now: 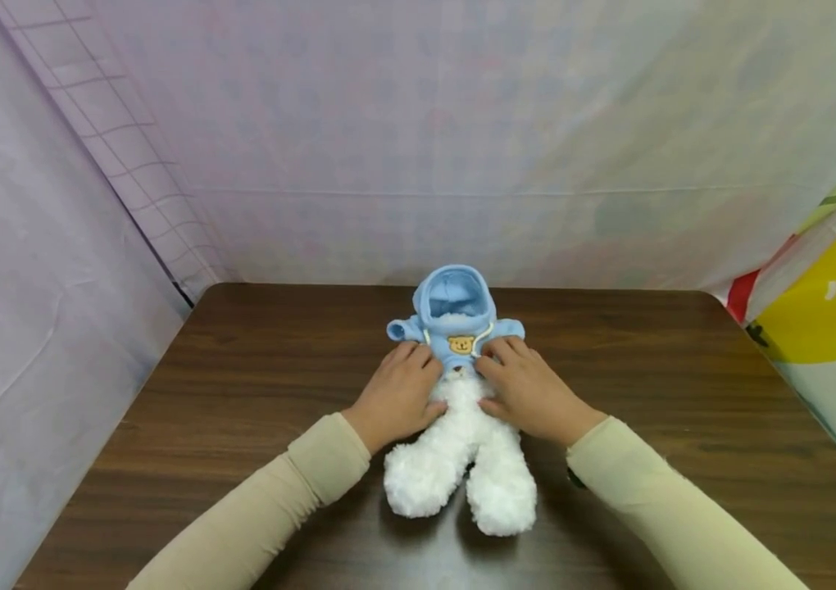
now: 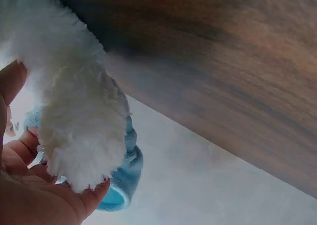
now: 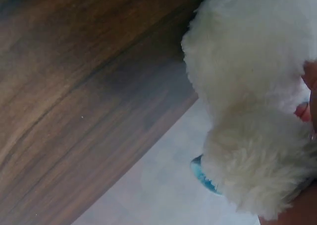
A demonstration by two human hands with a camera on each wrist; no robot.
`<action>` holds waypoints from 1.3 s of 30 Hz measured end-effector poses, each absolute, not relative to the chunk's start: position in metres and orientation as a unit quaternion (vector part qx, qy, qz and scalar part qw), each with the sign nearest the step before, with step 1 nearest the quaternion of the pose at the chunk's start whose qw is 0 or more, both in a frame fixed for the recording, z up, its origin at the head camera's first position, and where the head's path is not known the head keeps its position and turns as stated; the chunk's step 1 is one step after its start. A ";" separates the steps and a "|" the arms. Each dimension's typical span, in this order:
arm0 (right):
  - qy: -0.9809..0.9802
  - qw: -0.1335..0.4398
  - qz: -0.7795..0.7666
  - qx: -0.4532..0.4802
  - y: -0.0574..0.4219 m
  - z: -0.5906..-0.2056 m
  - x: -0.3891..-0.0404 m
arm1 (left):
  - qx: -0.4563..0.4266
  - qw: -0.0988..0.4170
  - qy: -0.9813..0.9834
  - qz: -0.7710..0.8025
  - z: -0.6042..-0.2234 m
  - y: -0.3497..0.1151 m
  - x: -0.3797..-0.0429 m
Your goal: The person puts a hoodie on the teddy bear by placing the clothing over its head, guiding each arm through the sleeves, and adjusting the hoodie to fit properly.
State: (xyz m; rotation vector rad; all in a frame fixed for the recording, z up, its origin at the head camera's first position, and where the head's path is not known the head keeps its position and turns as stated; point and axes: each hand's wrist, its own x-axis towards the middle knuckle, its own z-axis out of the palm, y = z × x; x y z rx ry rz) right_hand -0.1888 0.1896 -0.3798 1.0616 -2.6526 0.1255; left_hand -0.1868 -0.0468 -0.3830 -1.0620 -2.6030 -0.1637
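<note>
A white plush toy (image 1: pixel 460 410) lies on the table with its fluffy legs toward me. The small light-blue hoodie (image 1: pixel 447 360) covers its upper part, and a dark nose peeks out just below the hem. White fluff shows inside the hood opening. My left hand (image 1: pixel 401 392) grips the hoodie's lower left side, thumb against the plush body. On the opposite side my right hand (image 1: pixel 529 393) holds the hem with curled fingers, its thumb also on the white fur. In the left wrist view, a fluffy limb (image 2: pixel 84 121) hides part of the fingers. Fur (image 3: pixel 257 150) covers most of the right fingers.
The dark wooden table (image 1: pixel 256 369) has rounded far corners. Pale patterned cloth (image 1: pixel 462 123) hangs behind it and along the left. At the right hangs a cloth with a yellow print (image 1: pixel 831 303).
</note>
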 end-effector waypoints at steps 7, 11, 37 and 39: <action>-0.915 0.164 0.035 0.366 0.189 -0.385 -0.184 | -0.377 0.182 -0.907 -0.047 -0.389 -0.046 -0.188; -0.913 0.171 0.030 0.368 0.190 -0.387 -0.182 | -0.365 0.163 -0.915 -0.053 -0.390 -0.045 -0.185; -0.918 0.158 0.040 0.361 0.193 -0.389 -0.185 | -0.396 0.091 -0.906 -0.117 -0.392 -0.048 -0.195; -0.917 0.152 0.058 0.363 0.193 -0.390 -0.186 | -0.388 0.082 -0.910 -0.119 -0.392 -0.048 -0.195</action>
